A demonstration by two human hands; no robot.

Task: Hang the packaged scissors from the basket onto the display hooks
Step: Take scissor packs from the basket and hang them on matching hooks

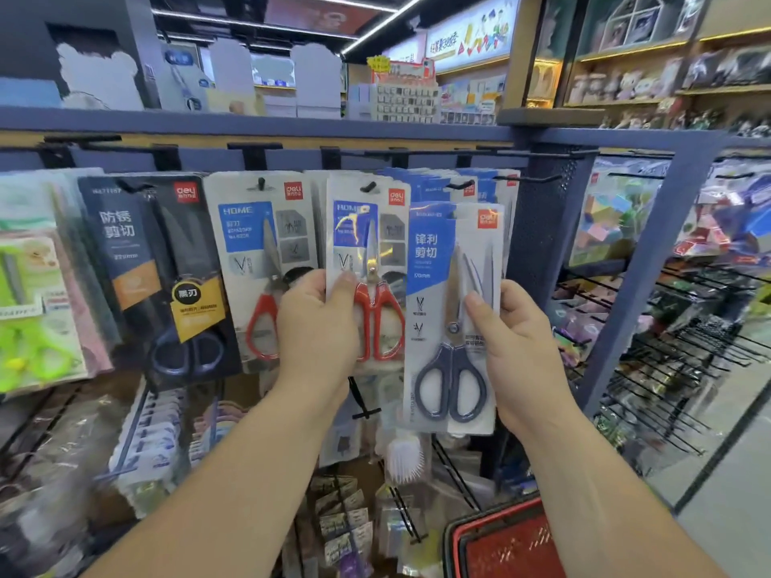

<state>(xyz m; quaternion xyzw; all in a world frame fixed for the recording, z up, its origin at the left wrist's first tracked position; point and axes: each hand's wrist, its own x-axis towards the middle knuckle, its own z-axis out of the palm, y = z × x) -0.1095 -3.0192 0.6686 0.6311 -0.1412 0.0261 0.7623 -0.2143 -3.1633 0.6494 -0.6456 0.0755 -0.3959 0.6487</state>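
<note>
My left hand (317, 327) grips the lower part of a red-handled scissors pack (375, 260), whose top hole sits on a black display hook (369, 186). My right hand (511, 344) holds a blue-grey-handled scissors pack (452, 319) by its right edge, upright and just below a hook (459, 185) carrying matching blue packs. The red basket (500, 540) lies at the bottom right, below my right forearm.
More packs hang to the left: another red-handled pack (263, 260), a black pack (167, 277) and green children's scissors (29, 310). A dark perforated upright (546, 227) ends the row on the right. Wire racks (676, 360) fill the right side, with lower hooks of goods beneath.
</note>
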